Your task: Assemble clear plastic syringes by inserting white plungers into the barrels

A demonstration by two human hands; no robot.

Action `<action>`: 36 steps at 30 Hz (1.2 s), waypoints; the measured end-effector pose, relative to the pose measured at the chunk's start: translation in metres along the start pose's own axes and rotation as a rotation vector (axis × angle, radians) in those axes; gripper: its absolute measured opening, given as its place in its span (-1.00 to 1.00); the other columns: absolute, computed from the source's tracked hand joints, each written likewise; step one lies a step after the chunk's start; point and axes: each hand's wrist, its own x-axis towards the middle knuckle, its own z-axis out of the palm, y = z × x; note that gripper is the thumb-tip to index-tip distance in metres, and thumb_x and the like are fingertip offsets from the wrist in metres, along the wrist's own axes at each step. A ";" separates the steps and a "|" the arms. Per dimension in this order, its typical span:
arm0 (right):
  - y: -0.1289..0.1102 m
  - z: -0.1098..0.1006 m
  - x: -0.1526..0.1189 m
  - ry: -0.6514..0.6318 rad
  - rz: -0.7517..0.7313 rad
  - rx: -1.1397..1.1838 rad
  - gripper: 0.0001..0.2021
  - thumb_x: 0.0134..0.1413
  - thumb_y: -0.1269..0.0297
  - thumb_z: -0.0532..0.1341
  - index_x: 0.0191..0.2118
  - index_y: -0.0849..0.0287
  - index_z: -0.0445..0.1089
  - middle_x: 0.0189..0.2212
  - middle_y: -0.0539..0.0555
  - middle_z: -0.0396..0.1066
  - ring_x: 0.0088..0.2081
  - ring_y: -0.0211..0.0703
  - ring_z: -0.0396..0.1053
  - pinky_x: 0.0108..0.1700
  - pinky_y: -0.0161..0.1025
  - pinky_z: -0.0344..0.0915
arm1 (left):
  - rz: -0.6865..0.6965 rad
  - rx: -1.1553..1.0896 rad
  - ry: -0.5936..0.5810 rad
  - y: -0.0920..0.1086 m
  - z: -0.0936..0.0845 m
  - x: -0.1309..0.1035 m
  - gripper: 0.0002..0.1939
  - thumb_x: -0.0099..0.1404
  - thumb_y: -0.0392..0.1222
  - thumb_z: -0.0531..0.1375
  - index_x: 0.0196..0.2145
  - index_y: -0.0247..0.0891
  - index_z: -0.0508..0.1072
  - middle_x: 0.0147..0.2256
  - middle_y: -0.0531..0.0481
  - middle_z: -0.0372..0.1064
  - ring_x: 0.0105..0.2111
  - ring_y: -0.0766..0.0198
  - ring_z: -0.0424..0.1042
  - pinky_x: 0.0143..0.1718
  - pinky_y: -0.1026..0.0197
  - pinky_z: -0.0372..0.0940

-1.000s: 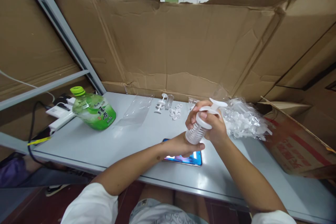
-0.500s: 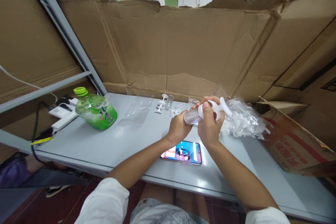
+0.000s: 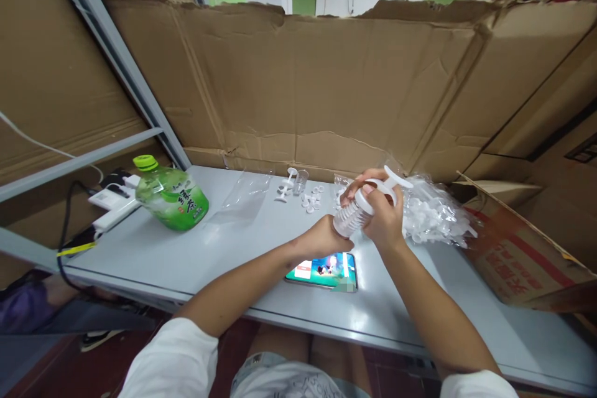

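Note:
Between my hands is a clear ribbed plastic tube (image 3: pixel 349 219) with a white ring collar and a white T-shaped plunger handle (image 3: pixel 398 178). It tilts up to the right, above the table. My left hand (image 3: pixel 321 237) closes around the tube's lower end. My right hand (image 3: pixel 385 214) grips the white collar, its thumb pressed on the ring. Some fingertips behind the tube are hidden. Just below the hands, a phone (image 3: pixel 321 272) with a lit screen lies on the table.
Small white rings (image 3: pixel 311 199) and another clear tube (image 3: pixel 301 182) lie behind my hands. A bag of white parts (image 3: pixel 436 214) sits at right, beside a cardboard box (image 3: pixel 517 255). At left stand a green tea bottle (image 3: pixel 175 196) and a power strip (image 3: pixel 116 214). Cardboard (image 3: pixel 326 81) walls the back.
The tube now tilts more steeply, its lower end having moved slightly right and down with my left hand. My right hand has shifted a little right. The phone's picture has changed.

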 end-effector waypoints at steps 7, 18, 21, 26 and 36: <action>0.010 0.006 -0.003 0.183 -0.088 -0.081 -0.88 -0.02 0.44 0.13 -0.35 0.11 0.35 -0.58 -0.09 0.32 -0.54 -0.26 0.34 -0.43 -0.23 0.31 | 0.074 0.041 0.206 -0.010 -0.002 0.012 -0.86 -0.10 -0.34 0.15 -0.63 -0.28 0.20 -0.66 0.16 0.05 -0.61 0.45 0.01 -0.63 0.35 -0.06; 0.005 0.014 -0.001 0.368 -0.172 -0.113 -0.92 0.04 0.39 0.13 -0.31 0.09 0.29 -0.56 -0.11 0.29 -0.50 -0.26 0.34 -0.35 -0.21 0.34 | 0.374 0.281 0.532 -0.011 0.002 0.020 -0.98 0.08 -0.28 0.12 -0.48 -0.27 0.32 -0.58 0.11 0.24 -0.54 0.35 0.22 -0.51 0.34 0.07; 0.004 0.017 -0.002 0.436 -0.177 -0.049 -0.95 0.08 0.35 0.12 -0.29 0.08 0.26 -0.56 -0.11 0.29 -0.51 -0.28 0.33 -0.35 -0.20 0.35 | 0.431 0.428 0.674 -0.003 0.004 0.015 -0.91 0.07 -0.30 0.11 -0.40 -0.23 0.28 -0.53 0.09 0.27 -0.51 0.32 0.25 -0.49 0.33 0.07; 0.009 0.027 -0.010 0.470 -0.248 -0.126 -0.94 0.11 0.25 0.13 -0.27 0.05 0.24 -0.50 -0.09 0.29 -0.44 -0.26 0.35 -0.27 -0.18 0.36 | 0.359 0.438 0.697 0.001 -0.002 0.021 -0.91 0.02 -0.29 0.14 -0.53 -0.22 0.24 -0.59 0.09 0.23 -0.52 0.30 0.26 -0.50 0.32 0.06; 0.006 0.003 -0.010 0.223 -0.066 -0.133 -0.93 0.04 0.27 0.18 -0.31 0.08 0.32 -0.59 -0.08 0.29 -0.49 -0.22 0.36 -0.40 -0.22 0.33 | 0.155 -0.088 0.209 -0.012 0.011 0.018 -0.89 -0.06 -0.33 0.21 -0.55 -0.32 0.30 -0.61 0.13 0.18 -0.57 0.41 0.16 -0.55 0.35 0.08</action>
